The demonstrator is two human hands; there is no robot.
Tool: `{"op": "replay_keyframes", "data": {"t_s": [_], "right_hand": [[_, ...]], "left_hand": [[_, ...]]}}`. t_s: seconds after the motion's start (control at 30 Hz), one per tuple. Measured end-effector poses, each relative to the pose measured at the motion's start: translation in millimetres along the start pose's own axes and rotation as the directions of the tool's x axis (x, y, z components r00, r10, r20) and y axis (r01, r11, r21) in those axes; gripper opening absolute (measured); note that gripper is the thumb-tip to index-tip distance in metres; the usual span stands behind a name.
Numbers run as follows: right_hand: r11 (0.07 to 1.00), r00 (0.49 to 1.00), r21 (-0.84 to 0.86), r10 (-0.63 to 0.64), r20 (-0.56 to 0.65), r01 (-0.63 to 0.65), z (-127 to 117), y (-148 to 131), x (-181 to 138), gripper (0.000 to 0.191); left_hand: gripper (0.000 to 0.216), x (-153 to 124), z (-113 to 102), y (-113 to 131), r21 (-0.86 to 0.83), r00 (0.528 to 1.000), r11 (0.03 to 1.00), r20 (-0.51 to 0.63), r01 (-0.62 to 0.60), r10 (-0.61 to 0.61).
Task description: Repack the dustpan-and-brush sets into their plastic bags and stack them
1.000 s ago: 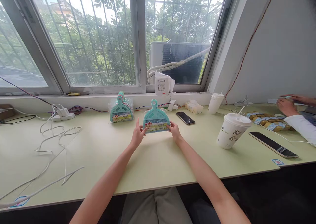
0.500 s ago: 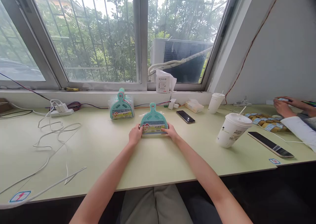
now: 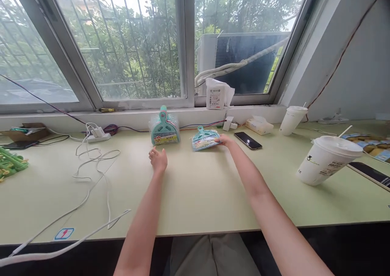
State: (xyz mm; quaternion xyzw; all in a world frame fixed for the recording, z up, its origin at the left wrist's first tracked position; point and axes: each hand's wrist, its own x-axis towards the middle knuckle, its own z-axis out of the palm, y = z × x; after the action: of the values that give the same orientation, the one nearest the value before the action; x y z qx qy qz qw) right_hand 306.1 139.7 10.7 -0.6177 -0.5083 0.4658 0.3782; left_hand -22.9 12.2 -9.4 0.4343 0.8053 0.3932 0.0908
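A teal mini dustpan set in clear wrap (image 3: pixel 204 138) lies flat on the pale green desk (image 3: pixel 195 195), and my right hand (image 3: pixel 224 140) holds its right edge. My left hand (image 3: pixel 158 160) rests on the desk to the left, fingers loosely curled, holding nothing. A second wrapped teal dustpan set (image 3: pixel 165 127) stands upright by the window sill, just beyond my left hand.
A black phone (image 3: pixel 248 140) lies right of my right hand. Two white paper cups (image 3: pixel 326 160) (image 3: pixel 291 120) stand at the right. White cables (image 3: pixel 91 174) and a power strip (image 3: pixel 98 136) spread across the left. A tissue pack (image 3: pixel 259 125) lies near the sill.
My left hand has let go of the dustpan set and drawn back to the left. My right hand has laid the set flat and slid it away to the right.
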Motion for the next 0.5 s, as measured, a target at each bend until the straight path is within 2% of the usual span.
{"op": "replay_keyframes", "data": {"t_s": [0.13,0.23,0.43,0.5], "right_hand": [[0.99,0.98,-0.117,-0.096,-0.173,0.077,17,-14,30,0.038],[0.975,0.951,-0.21,-0.129,-0.282,0.07,27,-17,45,0.046],[0.942,0.919,-0.335,-0.153,-0.363,0.024,48,-9,70,0.057],[0.927,0.884,-0.374,-0.188,-0.428,0.016,58,-3,79,0.055]], "left_hand": [[0.045,9,-1,-13,0.049,0.997,0.998,-0.059,0.043,-0.04],[0.04,8,3,-15,0.06,0.996,0.997,-0.075,0.047,-0.043],[0.039,10,14,-14,0.015,0.993,1.0,-0.118,0.009,-0.007],[0.041,11,17,-14,-0.019,0.986,1.0,-0.164,0.018,-0.021]]}}
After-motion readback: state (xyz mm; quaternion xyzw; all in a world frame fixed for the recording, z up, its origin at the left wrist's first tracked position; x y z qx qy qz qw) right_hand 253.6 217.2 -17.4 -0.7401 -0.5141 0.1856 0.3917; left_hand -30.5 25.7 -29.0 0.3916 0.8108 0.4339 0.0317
